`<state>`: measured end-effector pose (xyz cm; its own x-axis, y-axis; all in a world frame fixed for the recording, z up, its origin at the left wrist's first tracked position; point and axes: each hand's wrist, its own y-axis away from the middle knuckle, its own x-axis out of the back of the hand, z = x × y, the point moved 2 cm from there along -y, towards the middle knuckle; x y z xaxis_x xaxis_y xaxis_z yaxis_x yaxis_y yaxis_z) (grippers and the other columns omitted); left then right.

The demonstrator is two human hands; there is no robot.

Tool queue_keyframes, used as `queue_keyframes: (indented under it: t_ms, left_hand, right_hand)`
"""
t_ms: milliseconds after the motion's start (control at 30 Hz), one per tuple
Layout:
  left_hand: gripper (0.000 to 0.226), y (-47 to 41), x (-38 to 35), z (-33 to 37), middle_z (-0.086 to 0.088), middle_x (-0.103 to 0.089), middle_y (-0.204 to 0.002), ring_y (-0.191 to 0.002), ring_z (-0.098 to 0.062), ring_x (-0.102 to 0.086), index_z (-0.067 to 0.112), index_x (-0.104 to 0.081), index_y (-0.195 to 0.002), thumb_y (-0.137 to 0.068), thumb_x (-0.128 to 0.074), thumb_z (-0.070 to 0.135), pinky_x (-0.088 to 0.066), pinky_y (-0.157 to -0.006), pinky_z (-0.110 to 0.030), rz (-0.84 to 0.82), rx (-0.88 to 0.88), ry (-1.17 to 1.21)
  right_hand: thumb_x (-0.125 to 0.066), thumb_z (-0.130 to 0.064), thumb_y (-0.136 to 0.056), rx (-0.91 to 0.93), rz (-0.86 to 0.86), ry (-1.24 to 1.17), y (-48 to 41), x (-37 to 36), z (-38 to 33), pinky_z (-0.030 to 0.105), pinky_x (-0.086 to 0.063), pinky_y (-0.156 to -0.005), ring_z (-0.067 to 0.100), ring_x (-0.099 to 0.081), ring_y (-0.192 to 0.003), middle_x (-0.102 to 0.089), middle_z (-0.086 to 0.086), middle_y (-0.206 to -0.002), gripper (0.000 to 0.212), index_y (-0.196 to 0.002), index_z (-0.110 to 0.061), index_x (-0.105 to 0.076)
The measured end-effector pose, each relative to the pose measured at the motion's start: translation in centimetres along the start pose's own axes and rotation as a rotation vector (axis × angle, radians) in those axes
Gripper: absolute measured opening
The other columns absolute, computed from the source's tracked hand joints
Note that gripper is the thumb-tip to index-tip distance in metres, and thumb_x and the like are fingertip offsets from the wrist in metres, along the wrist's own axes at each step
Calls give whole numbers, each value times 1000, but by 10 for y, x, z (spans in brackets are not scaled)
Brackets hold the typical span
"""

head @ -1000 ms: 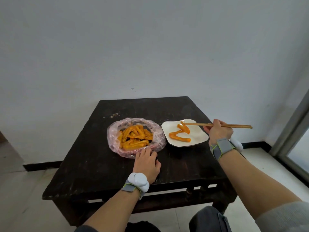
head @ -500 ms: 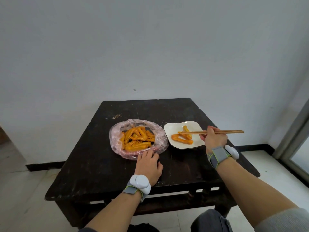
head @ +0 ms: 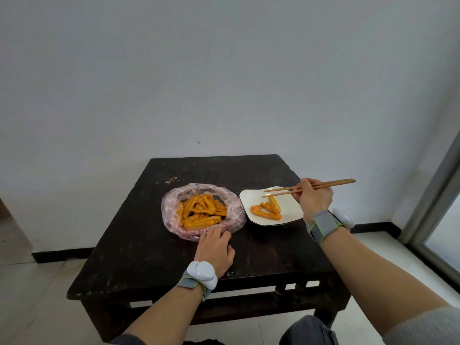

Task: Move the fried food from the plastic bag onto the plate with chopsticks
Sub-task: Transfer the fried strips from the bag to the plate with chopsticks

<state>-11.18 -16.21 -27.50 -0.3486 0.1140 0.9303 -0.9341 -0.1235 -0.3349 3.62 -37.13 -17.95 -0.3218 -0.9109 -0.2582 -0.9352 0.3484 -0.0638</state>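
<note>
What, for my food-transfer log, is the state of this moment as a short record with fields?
surface: dark table
bag: plastic bag lies open, holding most of the fried food
plate: white plate right of the bag, with a few plated pieces
chopsticks: chopsticks over the plate, tips apart and empty
right hand: right hand grips the chopsticks
left hand: left hand flat on the table, fingertips at the bag's near edge

Left hand (head: 215, 247) lies flat, fingers forward, while raised right hand (head: 315, 198) pinches chopsticks (head: 344, 182).
</note>
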Motion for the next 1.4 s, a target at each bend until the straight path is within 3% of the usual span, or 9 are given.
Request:
queue_keyframes:
  t_ms: [167, 300, 467, 633, 833, 1400]
  left_hand:
    - [23, 2, 16, -10, 0, -52, -110, -105, -21, -46, 18, -54, -106, -90, -44, 31, -36, -92, -33, 37, 27, -28]
    - [23, 8, 24, -20, -1, -56, -108, -101, -19, -51, 18, -56, -106, -91, -45, 31, -42, -89, -32, 38, 42, -13]
    - [25, 18, 28, -37, -2, -56, -112, -106, -21, -52, 16, -56, -108, -91, -44, 30, -43, -89, -32, 31, 87, -33]
    - [28, 22, 21, -46, -4, -49, -123, -115, -24, -44, 16, -54, -111, -90, -44, 32, -39, -88, -35, -54, 79, -100]
    - [32, 30, 11, -50, -5, -44, -128, -116, -25, -41, 18, -53, -115, -91, -40, 34, -37, -90, -37, -28, 88, -124]
    - [31, 32, 8, -54, -7, -52, -114, -106, -28, -47, 15, -60, -107, -87, -44, 34, -40, -86, -40, 47, 95, -48]
  right_hand:
    - [-66, -12, -89, -42, -56, -53, 12, -18, -9, 28, -57, -56, 19, -65, -60, -68, 9, -73, 13, -76, -13, -65]
    - [-66, -13, -89, -101, -94, -80, 22, -32, -2, 32, -58, -59, 20, -66, -60, -68, 11, -73, 13, -77, -10, -63]
    - [-62, -6, -88, -145, -154, -82, 40, -54, 7, 24, -54, -44, 20, -60, -55, -58, 12, -65, 19, -70, -7, -57]
    - [-62, -6, -90, -163, -235, -61, 57, -71, 18, 26, -57, -49, 19, -62, -58, -61, 11, -67, 17, -74, -8, -59]
    - [-65, -7, -90, -176, -334, -36, 75, -95, 32, 23, -56, -48, 15, -62, -53, -63, 10, -66, 16, -75, -8, -62]
    - [-61, -15, -94, -145, -331, 107, 97, -145, 80, 33, -57, -56, 20, -63, -55, -65, 12, -71, 10, -88, -8, -65]
